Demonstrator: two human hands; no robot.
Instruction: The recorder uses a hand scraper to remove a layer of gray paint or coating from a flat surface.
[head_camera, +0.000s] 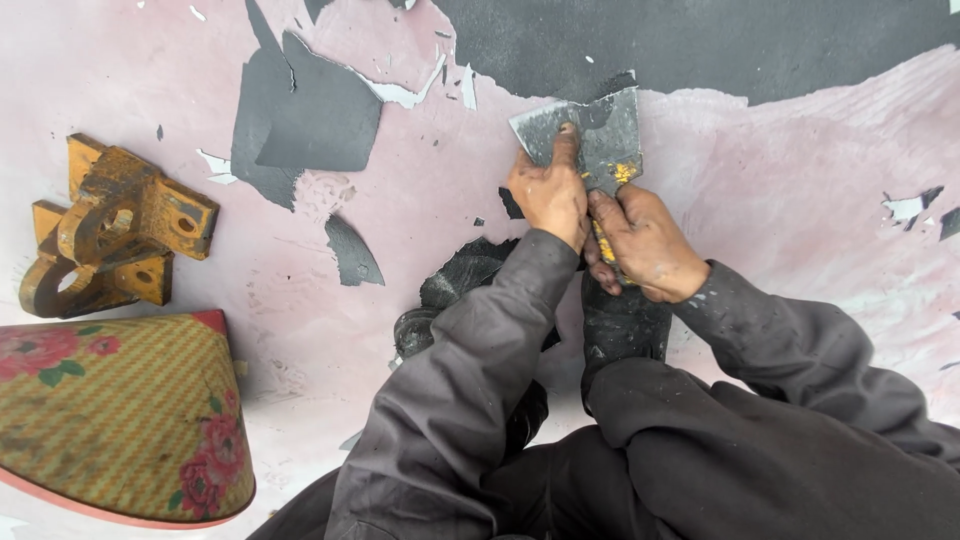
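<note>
A wide metal scraper (590, 135) is lying blade-flat against the pink painted surface (780, 190), its edge sitting right at the border where the pink coat is giving way to bare dark grey. The left hand (548, 190) is pressing down on the blade, one finger stretched out along the metal and the others curled. The right hand (645, 240) is wrapping closed around the yellow-flecked handle just below the blade, touching the left hand. Dark grey sleeves are running back from both wrists. Left of the scraper, a large peeled patch (305, 115) is showing dark. Well to the scraper's left, a rusty orange metal bracket (115, 225) is resting on the surface, and below that bracket a woven conical hat with a rose pattern (120, 415) is lying.
</note>
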